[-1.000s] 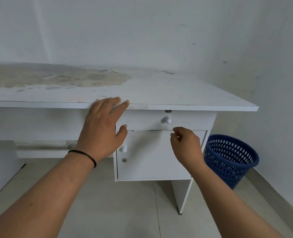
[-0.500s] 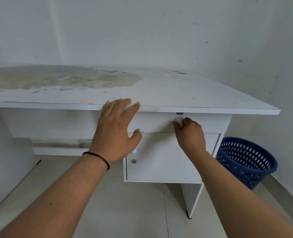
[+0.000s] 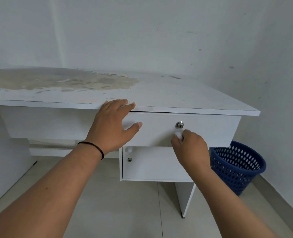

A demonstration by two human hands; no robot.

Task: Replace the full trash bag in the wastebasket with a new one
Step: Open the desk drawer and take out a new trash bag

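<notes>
A blue perforated wastebasket (image 3: 238, 167) stands on the floor to the right of a white desk (image 3: 168, 98), partly hidden behind the drawer; no bag shows in it. My right hand (image 3: 190, 150) grips the white knob (image 3: 178, 136) of the top drawer (image 3: 211, 129), just below its metal lock (image 3: 179, 125). The drawer front stands pulled out from under the desktop. My left hand (image 3: 113, 126) presses with straight fingers against the desktop's front edge, left of the drawer, its thumb near the drawer face.
Below the drawer is a white cabinet door (image 3: 152, 164) with its own knob and lock. The desktop has a large worn brown patch (image 3: 60, 79) at left. White walls close in behind and to the right. Pale floor tiles (image 3: 125, 212) lie in front.
My right hand closed on the drawer knob and drew the drawer out toward me. My left hand stayed braced on the desk edge. The camera moved closer.
</notes>
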